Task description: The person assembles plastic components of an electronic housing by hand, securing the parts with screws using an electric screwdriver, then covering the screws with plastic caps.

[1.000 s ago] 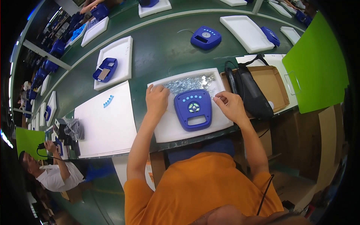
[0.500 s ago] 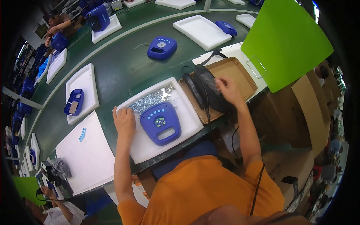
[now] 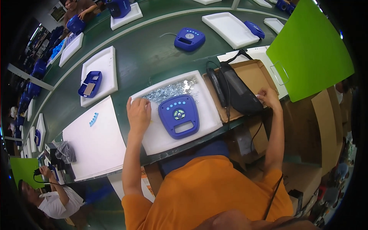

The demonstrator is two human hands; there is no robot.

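Observation:
My left hand (image 3: 138,115) is closed over the left rim of a white foam tray (image 3: 153,142), fingers bent at its upper left corner. In the tray lies a blue plastic housing (image 3: 168,119) with a row of light-blue buttons, a round pad and a rectangular opening. Behind it many small shiny metal pieces (image 3: 161,93) are spread, too small to name surely. At the right, my right hand (image 3: 269,98) is pinched at the near right end of a black pouch (image 3: 241,90); a small pale bit shows at its fingertips, not clear enough to name.
The pouch lies in a shallow cardboard box (image 3: 264,73) beside a green board (image 3: 310,53). At left are a white sheet (image 3: 96,142) with a light-blue strip (image 3: 93,119) and another foam tray (image 3: 105,63) holding a blue shell (image 3: 91,84). Co-workers sit around the green table.
My right hand has moved right and nearer, from above the pouch to its near right end, fingers now pinched. The left hand stays at the tray's rim. The whole view has shifted.

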